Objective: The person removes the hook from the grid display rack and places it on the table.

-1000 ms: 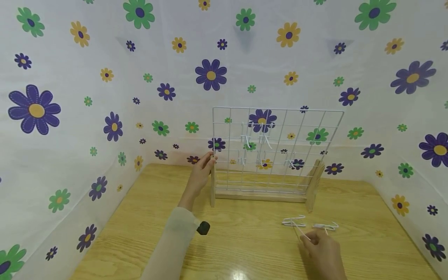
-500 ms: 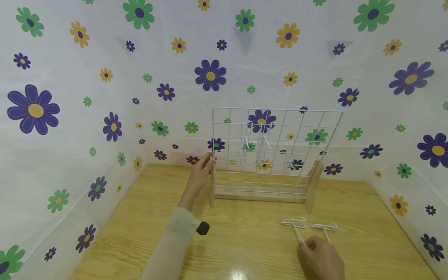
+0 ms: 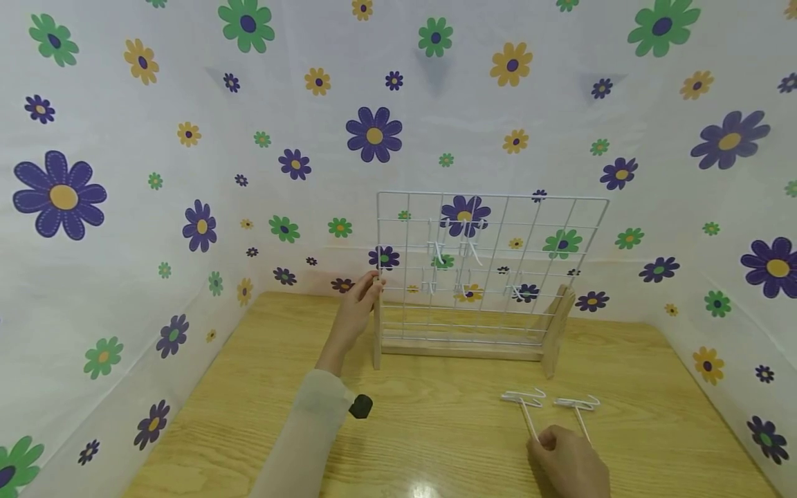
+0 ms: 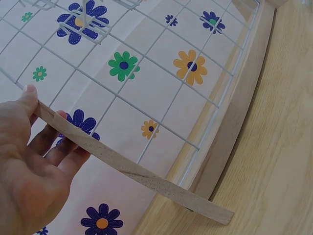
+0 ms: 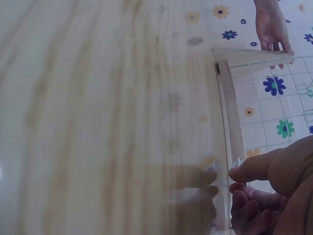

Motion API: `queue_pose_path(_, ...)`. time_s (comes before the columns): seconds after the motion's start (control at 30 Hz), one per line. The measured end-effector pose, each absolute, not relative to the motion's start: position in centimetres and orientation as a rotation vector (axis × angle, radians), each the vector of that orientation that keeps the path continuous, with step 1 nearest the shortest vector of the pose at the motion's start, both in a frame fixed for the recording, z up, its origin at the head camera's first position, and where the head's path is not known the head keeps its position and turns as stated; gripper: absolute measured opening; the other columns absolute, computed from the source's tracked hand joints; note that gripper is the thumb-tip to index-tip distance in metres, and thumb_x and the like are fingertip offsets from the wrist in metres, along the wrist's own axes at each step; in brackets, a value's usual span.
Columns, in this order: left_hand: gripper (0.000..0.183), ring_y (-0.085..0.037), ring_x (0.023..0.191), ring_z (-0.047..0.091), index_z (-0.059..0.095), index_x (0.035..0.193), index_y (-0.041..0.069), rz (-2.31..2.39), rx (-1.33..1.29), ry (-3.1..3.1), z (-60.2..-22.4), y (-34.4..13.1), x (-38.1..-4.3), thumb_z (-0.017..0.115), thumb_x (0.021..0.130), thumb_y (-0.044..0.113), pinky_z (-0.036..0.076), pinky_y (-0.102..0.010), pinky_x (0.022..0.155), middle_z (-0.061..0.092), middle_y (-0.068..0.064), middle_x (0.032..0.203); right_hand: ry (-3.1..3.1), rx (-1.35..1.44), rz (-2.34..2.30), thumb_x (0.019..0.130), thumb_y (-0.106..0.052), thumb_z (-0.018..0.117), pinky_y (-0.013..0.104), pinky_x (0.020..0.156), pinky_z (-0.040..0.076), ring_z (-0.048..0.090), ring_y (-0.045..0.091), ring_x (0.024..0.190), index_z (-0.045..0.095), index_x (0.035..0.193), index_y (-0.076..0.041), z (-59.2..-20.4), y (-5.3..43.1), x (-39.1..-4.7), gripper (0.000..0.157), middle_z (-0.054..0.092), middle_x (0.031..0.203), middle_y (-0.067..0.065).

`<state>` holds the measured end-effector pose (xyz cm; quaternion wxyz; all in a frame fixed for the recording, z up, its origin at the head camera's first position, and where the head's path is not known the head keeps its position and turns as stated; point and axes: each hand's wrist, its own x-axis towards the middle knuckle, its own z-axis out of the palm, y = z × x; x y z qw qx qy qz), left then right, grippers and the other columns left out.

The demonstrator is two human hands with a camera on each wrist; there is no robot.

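Observation:
A white wire grid rack (image 3: 461,348) on a wooden base stands toward the back of the table. My left hand (image 3: 355,311) grips the upper part of its left wooden side post (image 4: 137,169), thumb in front and fingers behind. Several white hooks (image 3: 439,253) hang on the grid, left and middle. At the lower right, my right hand (image 3: 571,462) pinches the stem end of a white wire hook (image 3: 529,418) lying in front of the rack. A second white hook (image 3: 579,403) lies just to its right, its stem running behind that hand.
The wood-grain table (image 3: 261,415) is enclosed at the back and sides by white sheeting (image 3: 324,34) printed with flowers. The rack's right wooden post (image 3: 556,335) stands behind the two loose hooks. A small black block (image 3: 361,407) sits at my left cuff.
My right hand has drawn slightly back and left, swinging the pinched hook's stem toward me. The left hand keeps its hold on the post.

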<state>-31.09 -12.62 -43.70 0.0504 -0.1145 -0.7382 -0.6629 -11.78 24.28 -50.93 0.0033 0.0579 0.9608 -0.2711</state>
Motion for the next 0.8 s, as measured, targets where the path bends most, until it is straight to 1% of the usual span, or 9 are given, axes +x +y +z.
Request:
queue_pose_path(0.13,0.05,-0.03,0.143,0.047,0.042,0.158,0.013,-2.011,-0.342,-2.254,-43.98,-12.65,-31.3,0.047,0.112,0.032,0.043,-0.044,0.116,0.054,-0.01,0.152,3.01,0.171,-0.833,0.093,-0.027,0.074,0.046,0.06,0.062,0.072,0.034,0.078,0.072,0.094,0.002,-51.1,24.36,-11.73,0.029,0.074,0.088,0.011)
queue_pose_path(0.27,0.05,-0.031,0.143,0.047,0.042,0.158,0.013,-2.016,-0.342,-2.255,-44.01,-12.63,-31.41,0.047,0.112,0.032,0.043,-0.044,0.116,0.053,-0.012,0.153,3.021,0.158,-0.82,0.093,-0.025,0.075,0.045,0.059,0.062,0.072,0.033,0.076,0.072,0.094,0.003,-51.24,24.44,-11.73,0.029,0.074,0.088,0.012)
queue_pose_path(0.47,0.053,-0.03,0.143,0.046,0.04,0.159,0.011,-2.023,-0.35,-2.247,-43.97,-12.59,-31.45,0.048,0.112,0.033,0.042,-0.043,0.117,0.053,-0.01,0.153,3.024,0.155,-0.812,0.092,-0.025,0.077,0.046,0.061,0.062,0.071,0.033,0.077,0.072,0.093,0.003,-51.38,24.51,-11.73,0.028,0.074,0.087,0.01)
queue_pose_path(0.6,0.054,-0.031,0.144,0.045,0.04,0.159,0.01,-2.03,-0.362,-2.24,-43.99,-12.62,-31.52,0.048,0.111,0.034,0.041,-0.044,0.118,0.052,-0.011,0.154,3.023,0.161,-0.823,0.092,-0.024,0.077,0.046,0.061,0.062,0.071,0.031,0.077,0.072,0.092,0.002,-51.39,24.49,-11.74,0.026,0.073,0.086,0.008)
queue_pose_path(0.8,0.052,-0.033,0.145,0.044,0.039,0.16,0.011,-2.054,-0.34,-2.246,-43.95,-12.66,-31.5,0.047,0.112,0.031,0.04,-0.045,0.118,0.05,-0.013,0.155,3.023,0.172,-0.843,0.09,-0.022,0.077,0.047,0.064,0.063,0.071,0.03,0.079,0.073,0.091,-0.001,-51.35,24.34,-11.77,0.021,0.073,0.085,0.004)
